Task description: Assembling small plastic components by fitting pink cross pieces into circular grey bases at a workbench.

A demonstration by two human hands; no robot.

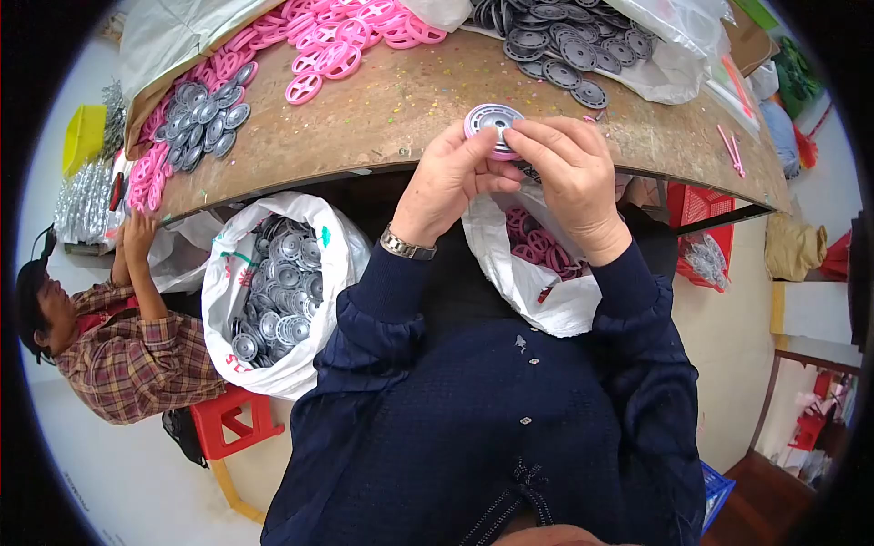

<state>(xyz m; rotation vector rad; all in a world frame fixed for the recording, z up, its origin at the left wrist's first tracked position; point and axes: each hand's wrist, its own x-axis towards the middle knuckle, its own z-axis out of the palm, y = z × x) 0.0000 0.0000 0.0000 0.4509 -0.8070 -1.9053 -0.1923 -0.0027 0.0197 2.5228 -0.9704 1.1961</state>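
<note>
Speckled tabletop (pixel 391 118) beyond round, pink-edged disc (pixel 492 120), probably plastic, between both hands (pixel 444 177) (pixel 574 173)

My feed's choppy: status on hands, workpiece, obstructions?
Left hand, right hand: both pinching pink-and-grey disc. Disc by table edge. Open white sack below; nothing seen blocking hands.

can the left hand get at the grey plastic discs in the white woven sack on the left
Probably yes: the white woven sack is open beside the navy sleeve and nothing covers the grey plastic discs, but the left hand holds a pink-rimmed silver disc.
</note>
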